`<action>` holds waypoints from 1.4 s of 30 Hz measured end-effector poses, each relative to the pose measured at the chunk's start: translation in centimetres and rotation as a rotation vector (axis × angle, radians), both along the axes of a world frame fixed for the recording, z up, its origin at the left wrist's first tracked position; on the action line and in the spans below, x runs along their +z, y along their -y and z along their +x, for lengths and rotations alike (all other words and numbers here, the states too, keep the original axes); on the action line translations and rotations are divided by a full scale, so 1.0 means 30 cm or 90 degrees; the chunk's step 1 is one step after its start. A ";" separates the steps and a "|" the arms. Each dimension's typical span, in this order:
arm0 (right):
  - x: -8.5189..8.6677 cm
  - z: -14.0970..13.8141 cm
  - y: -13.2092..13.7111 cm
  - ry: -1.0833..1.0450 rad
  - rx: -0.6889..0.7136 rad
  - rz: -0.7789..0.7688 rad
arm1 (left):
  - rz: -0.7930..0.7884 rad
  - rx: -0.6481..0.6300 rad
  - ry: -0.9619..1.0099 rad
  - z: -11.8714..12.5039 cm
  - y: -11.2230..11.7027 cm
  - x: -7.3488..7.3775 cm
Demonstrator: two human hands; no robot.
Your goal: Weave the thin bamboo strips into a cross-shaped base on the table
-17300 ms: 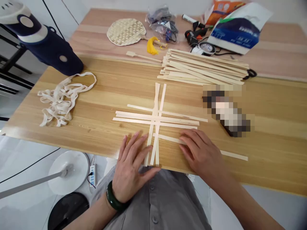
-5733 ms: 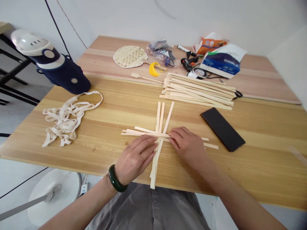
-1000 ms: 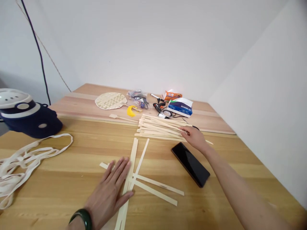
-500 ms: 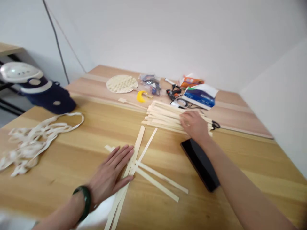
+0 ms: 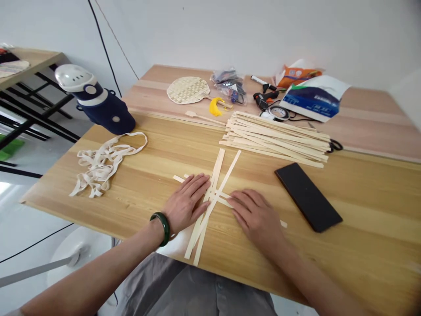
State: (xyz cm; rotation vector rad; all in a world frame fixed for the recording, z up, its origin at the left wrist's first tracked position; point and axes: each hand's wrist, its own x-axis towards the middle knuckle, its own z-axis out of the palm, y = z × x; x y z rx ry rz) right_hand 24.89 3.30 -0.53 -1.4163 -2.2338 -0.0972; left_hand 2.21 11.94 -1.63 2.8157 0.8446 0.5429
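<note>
Thin pale wooden strips cross each other on the table before me, several lengthwise strips (image 5: 200, 232) over a pair of crosswise strips (image 5: 224, 198). My left hand (image 5: 187, 202), with a dark green bangle (image 5: 160, 228) on the wrist, lies flat, fingers out, on the left of the crossing. To the right of the crossing, my right hand (image 5: 256, 215) is closed with bent fingers and thumb about the crosswise strips; the palm hides most of their right part, and one end shows beyond it. A bundle of loose strips (image 5: 276, 138) lies farther back.
A black phone (image 5: 309, 197) lies at right. White ribbon (image 5: 105, 162) and a blue-and-white bottle (image 5: 101, 105) are at left. Behind are a woven fan (image 5: 188, 90), yellow tassel (image 5: 215, 106), glue gun (image 5: 263, 100), tape roll (image 5: 279, 113), scissors handle (image 5: 335, 145) and blue tissue box (image 5: 311, 103).
My right hand has come back from the strip bundle to the crosswise strips. My left hand still lies on the crossing. The camera view has shifted, showing more of the table's near edge.
</note>
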 end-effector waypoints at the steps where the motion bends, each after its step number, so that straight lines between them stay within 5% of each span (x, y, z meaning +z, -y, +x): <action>1: -0.008 0.007 -0.004 -0.002 -0.002 0.000 | -0.002 0.002 -0.002 -0.003 0.001 -0.001; 10: -0.003 -0.017 -0.008 -0.029 -0.012 -0.040 | -0.004 -0.015 -0.032 -0.047 0.019 -0.006; 21: -0.024 -0.090 -0.097 -0.010 0.004 -0.124 | 0.009 0.080 -0.066 0.011 0.077 -0.011; 26: -0.021 -0.052 -0.070 -0.046 -0.005 -0.130 | 0.002 0.096 -0.066 0.016 0.087 -0.015; 28: -0.004 -0.007 -0.025 -0.102 -0.069 -0.112 | 0.010 0.095 -0.052 0.009 0.086 -0.012; 34: -0.026 0.092 0.145 -0.324 -0.443 -0.072 | 0.024 0.072 -0.031 0.017 0.099 -0.013; 42: -0.085 -0.014 0.115 -0.314 -0.441 -0.085 | -0.002 0.108 -0.068 0.084 0.155 -0.034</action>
